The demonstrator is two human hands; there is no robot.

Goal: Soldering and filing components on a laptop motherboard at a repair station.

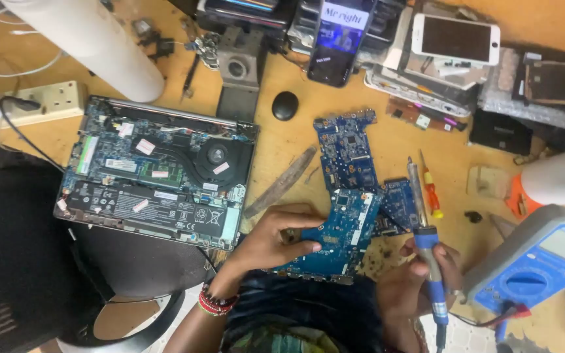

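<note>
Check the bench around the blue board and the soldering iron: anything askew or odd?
The opened laptop sticks out past the table edge at its lower left, over a dark chair. The left hand grips the blue board; the right hand holds the soldering iron upright beside it. Loose parts crowd the far edge.

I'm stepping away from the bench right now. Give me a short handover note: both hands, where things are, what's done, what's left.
Left hand: grips the blue circuit board by its lower left edge, over the table.
Right hand: holds the soldering iron, tip pointing up and away from the board.
Opened laptop lies to the left, multimeter to the right.
Done: laptop cover off, board out.
Left: no solder work visible yet; the iron is not touching the board.
</note>
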